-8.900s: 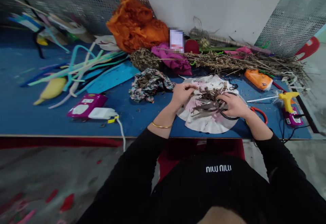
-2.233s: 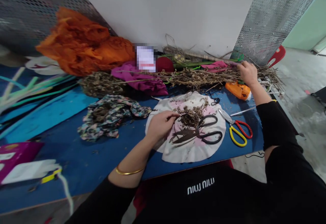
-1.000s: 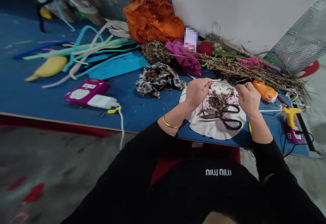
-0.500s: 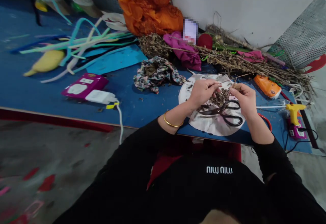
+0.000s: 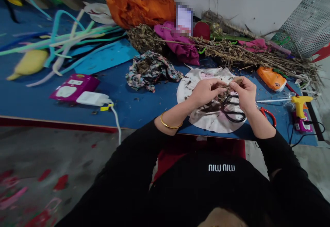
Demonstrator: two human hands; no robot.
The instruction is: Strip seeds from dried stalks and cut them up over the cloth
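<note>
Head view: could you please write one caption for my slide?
Left hand and right hand close together over dried plant bits on a white cloth, black-handled scissors beside them.

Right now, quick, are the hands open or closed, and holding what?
Left hand: fingers curled over the dry plants; can't tell if it's holding any.
Right hand: closed, pinching what looks like a dry bit.

Blue tabletop (image 5: 116,82), 1 round white cloth (image 5: 216,121) near the front edge, 1 crumpled floral cloth (image 5: 162,72) to its left, 1 light-blue sheet (image 5: 107,57), 1 orange packet (image 5: 270,79), dried stems (image 5: 239,55) along the back
</note>
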